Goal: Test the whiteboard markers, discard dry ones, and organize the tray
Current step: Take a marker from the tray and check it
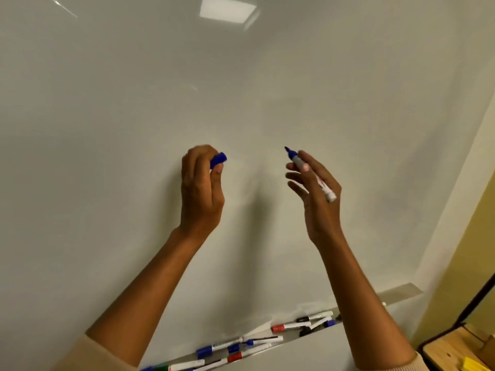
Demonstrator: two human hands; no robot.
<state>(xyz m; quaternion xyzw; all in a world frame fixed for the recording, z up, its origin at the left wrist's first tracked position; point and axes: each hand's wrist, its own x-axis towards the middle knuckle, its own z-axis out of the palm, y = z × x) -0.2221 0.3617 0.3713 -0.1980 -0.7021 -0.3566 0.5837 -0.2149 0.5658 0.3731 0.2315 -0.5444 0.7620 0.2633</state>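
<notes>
My right hand [317,194] holds an uncapped blue marker [312,174] between thumb and fingers, tip up and a little short of the whiteboard [241,89]. My left hand [201,188] grips the marker's blue cap [218,159] in curled fingers at about the same height. The board shows no ink marks. Below, the marker tray [401,291] runs along the board's lower edge and holds several loose markers [241,344] with blue, red, black and green caps, lying at mixed angles.
A yellow wall [466,263] stands to the right of the board. At the lower right corner sits a wooden surface [450,349] with a dark edge and a yellow object [472,366] on it.
</notes>
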